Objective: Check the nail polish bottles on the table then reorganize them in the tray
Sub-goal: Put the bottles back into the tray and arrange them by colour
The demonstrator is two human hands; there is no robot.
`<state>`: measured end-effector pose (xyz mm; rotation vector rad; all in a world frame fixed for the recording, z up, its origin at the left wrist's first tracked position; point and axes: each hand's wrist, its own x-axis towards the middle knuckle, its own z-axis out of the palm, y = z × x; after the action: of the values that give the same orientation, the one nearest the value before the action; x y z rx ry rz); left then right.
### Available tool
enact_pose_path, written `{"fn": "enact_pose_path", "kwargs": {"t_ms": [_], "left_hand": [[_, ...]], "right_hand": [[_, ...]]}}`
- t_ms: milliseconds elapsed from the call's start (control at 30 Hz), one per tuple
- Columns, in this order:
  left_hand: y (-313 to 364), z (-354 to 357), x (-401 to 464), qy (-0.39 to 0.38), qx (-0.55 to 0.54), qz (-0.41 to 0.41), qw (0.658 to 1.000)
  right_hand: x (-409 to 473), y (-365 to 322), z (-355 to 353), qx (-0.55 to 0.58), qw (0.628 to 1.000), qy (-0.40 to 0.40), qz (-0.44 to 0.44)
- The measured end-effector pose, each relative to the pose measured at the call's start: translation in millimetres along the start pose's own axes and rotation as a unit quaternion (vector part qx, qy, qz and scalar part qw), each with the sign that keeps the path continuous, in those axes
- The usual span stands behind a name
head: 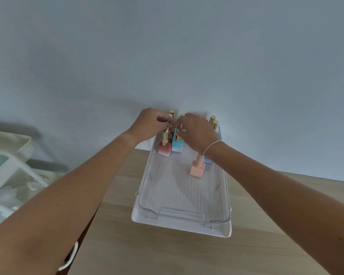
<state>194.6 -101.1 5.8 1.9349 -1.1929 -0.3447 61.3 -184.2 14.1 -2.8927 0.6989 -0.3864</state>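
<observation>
Both hands reach over the far end of a clear plastic tray (184,197): the left hand (149,124) pinches a gold cap above a red bottle (164,150), the right hand (199,133) another above a blue bottle (176,145) (a pink bottle (197,169) stands apart).

Two hands (147,124); one tray (184,197); bottles partly hidden.

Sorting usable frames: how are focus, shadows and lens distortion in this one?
Head view: soft overall, the rack at left blurred; wide-angle stretch enlarges the near forearms; hands cast soft shadows on the wall; faint glare on the clear tray rim.
</observation>
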Motion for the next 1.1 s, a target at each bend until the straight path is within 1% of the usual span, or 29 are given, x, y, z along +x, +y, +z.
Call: {"fn": "enact_pose_path", "kwargs": {"t_ms": [167, 367, 500, 600, 733, 1100], "left_hand": [[-1, -1, -3, -0.006, -0.012, 0.005, 1.000], [-2, -2, -9, 0.004, -0.020, 0.013, 1.000], [-4, -7, -17, 0.036, -0.030, 0.015, 0.999], [-5, -11, -26, 0.018, -0.040, 0.016, 0.999], [-7, -10, -31, -0.034, -0.010, 0.018, 0.999], [-9, -2, -25, -0.002, 0.025, 0.054, 0.998]], "right_hand": [[0, 0, 3, -0.002, 1.000, -0.014, 0.000], [-3, 2, 1, 0.005, 1.000, -0.012, -0.003], [-5, 3, -1, 0.018, 1.000, -0.012, -0.002], [-5, 2, -1, 0.021, 1.000, -0.018, 0.002], [-4, 1, 1, 0.021, 0.999, -0.023, 0.007], [-3, 0, 3, 0.003, 1.000, -0.020, -0.002]]}}
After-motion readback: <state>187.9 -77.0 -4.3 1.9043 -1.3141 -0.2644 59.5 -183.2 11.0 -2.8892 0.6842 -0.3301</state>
